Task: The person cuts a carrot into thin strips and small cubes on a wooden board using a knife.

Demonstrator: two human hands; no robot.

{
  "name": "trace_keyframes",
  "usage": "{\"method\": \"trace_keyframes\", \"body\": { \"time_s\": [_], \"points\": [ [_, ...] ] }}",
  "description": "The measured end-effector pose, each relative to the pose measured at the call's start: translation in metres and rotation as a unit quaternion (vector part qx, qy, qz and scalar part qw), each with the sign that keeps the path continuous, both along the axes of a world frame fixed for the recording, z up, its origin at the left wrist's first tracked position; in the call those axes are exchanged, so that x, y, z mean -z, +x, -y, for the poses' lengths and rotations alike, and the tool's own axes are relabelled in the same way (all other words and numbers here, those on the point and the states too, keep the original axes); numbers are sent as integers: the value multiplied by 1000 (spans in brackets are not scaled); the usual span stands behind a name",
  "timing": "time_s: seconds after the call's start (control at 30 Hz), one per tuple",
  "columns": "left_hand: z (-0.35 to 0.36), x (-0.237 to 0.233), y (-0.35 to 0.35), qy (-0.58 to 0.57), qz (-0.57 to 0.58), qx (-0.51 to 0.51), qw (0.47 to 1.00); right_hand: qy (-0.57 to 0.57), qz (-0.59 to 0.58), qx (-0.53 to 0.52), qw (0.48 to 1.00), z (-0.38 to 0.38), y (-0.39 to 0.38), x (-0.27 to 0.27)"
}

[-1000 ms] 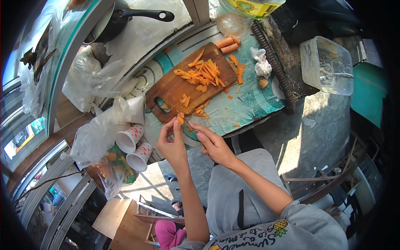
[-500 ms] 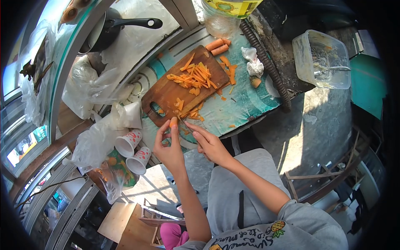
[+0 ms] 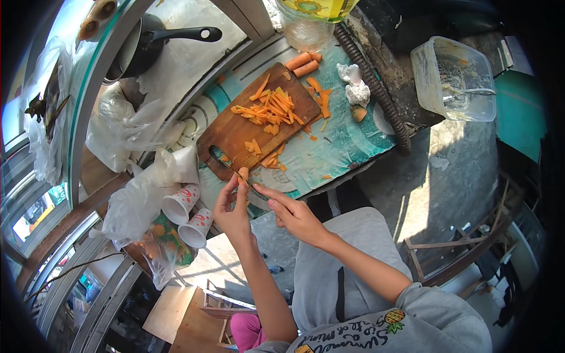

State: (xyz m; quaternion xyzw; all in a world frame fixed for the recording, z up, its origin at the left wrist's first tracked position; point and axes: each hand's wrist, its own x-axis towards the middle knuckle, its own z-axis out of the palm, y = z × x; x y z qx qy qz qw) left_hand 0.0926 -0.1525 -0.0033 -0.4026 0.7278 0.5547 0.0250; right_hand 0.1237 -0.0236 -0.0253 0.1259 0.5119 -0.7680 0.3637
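So the left hand (image 3: pixel 232 207) pinches a carrot piece (image 3: pixel 242 172) in its fingertips, and the right hand (image 3: pixel 294 216) is closed on a thin knife (image 3: pixel 253 186) touching it, just below the cutting board (image 3: pixel 235 126).

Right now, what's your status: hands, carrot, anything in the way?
Left hand pinches small orange carrot piece. Right hand holds thin dark knife at it. Brown wooden cutting board just beyond, nothing blocking.

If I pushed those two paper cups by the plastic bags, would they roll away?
Probably a little. Both paper cups lie on their sides, so they'd likely roll, curving round because they taper. They look empty and thin, so likely light and easy to squash. The crumpled plastic bags beside them might stop them.
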Motion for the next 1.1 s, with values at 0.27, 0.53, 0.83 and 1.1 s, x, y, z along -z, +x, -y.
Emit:
{"method": "trace_keyframes", "body": {
  "time_s": [0.27, 0.53, 0.83, 1.1],
  "points": [
    [3, 2, 1, 17, 0, -6, 1000, 61, -58, -1, 996, 6, -3, 5],
    [1, -5, -2, 12, 38, -15, 999, 48, 2, 27, 998, 9, 1, 14],
    [1, -4, -6, 33, 48, -47, 997, 94, -30, 33, 995, 22, 2, 17],
    [8, 4, 3, 35, 34, -25, 998, 7, 51, 22, 998, 24, 9, 10]
  ]
}}
